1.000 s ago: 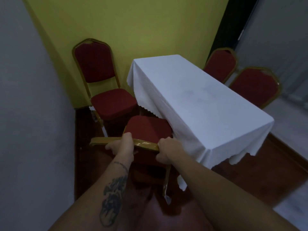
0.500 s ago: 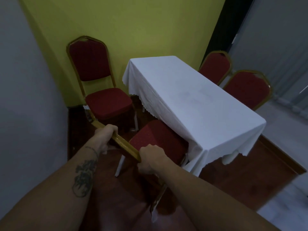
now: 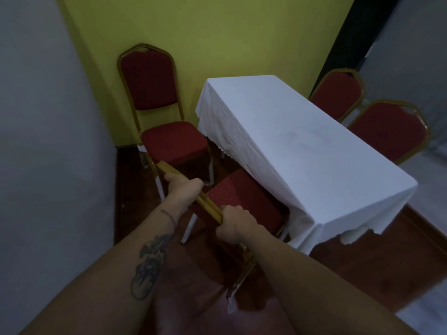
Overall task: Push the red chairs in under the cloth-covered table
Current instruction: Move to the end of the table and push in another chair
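Note:
A white-clothed table (image 3: 302,146) runs from the yellow wall towards me. The near red chair (image 3: 244,201) has its seat partly under the cloth on the table's left long side. My left hand (image 3: 181,189) and my right hand (image 3: 233,224) both grip the gold top rail of its backrest. A second red chair (image 3: 169,141) stands further along the same side, by the table's far corner, with its whole seat out from under the cloth. Two more red chairs (image 3: 338,93) (image 3: 389,131) stand along the table's right side, only their backrests showing.
A grey wall (image 3: 48,153) closes in on the left and a yellow wall (image 3: 217,32) stands behind the table. Dark red-brown floor (image 3: 362,274) shows around the table's near end. A pale floor area lies to the right.
The near chair has slid further in under the cloth, so more of its seat is covered. Both hands stay on its top rail.

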Motion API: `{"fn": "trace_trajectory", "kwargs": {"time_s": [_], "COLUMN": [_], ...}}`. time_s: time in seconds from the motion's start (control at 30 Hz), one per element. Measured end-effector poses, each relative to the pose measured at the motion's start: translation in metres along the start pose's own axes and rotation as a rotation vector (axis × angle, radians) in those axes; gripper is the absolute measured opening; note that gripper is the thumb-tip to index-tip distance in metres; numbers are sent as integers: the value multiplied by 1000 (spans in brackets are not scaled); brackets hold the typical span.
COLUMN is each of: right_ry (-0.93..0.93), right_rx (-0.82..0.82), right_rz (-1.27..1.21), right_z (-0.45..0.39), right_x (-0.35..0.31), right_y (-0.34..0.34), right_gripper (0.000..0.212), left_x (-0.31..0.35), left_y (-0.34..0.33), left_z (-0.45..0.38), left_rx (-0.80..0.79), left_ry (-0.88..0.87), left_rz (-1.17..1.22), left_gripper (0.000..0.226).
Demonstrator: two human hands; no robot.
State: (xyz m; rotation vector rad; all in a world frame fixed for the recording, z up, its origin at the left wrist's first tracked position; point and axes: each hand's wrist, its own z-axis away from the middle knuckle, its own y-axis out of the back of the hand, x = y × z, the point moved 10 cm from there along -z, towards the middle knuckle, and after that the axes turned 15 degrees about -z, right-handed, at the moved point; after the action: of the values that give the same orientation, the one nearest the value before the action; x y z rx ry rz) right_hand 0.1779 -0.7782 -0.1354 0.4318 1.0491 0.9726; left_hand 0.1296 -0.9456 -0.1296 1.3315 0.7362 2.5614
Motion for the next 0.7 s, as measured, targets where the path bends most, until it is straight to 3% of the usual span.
{"fn": "trace_trajectory", "kwargs": {"time_s": [0.13, 0.27, 0.5, 0.7], "right_ry": [9, 4, -23, -32], "right_rx": [11, 33, 77, 92], "right_rz": [-53, -61, -78, -92], "right_z": [-7, -17, -51, -84], "right_x": [-4, -8, -10, -16], "right_y": [6, 17, 36, 45], "right_gripper": [25, 29, 30, 35], "left_x": [14, 30, 66, 91], "left_y": [-3, -7, -10, -11], "left_z": [-17, -33, -64, -91], "left_rx": [-138, -192, -196, -230], "left_ry": [-59, -74, -101, -137], "left_rz": [27, 4, -12, -69], "left_gripper": [98, 106, 101, 82]}}
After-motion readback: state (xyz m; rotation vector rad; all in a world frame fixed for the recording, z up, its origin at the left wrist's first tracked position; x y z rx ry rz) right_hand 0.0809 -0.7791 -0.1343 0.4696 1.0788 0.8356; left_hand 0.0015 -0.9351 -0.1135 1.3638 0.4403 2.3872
